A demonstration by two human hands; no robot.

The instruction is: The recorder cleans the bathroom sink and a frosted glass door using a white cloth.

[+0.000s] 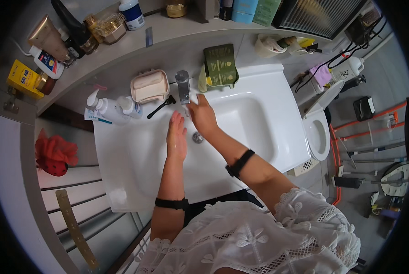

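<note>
My left hand [177, 139] is over the white washbasin [154, 157], just below the faucet [182, 86]. Its fingers are stretched out, and it holds nothing I can see. Beside the faucet's right side is my right hand [203, 118], its fingers bent inward near the spout. Something small and white [194, 97] shows at those fingertips; I cannot make out what it is. The metal drain [197, 137] lies between my two forearms. A black razor [161, 107] rests on the basin rim left of the faucet, near a pink soap box [149, 86].
Pump bottles [108, 109] stand at the rim's left. A green packet [220, 66] leans behind the basin. Bottles and jars line the shelf [177, 33] above. To the right are a toilet [316, 134] and an orange rack [334, 160]; a red flower [54, 148] is at left.
</note>
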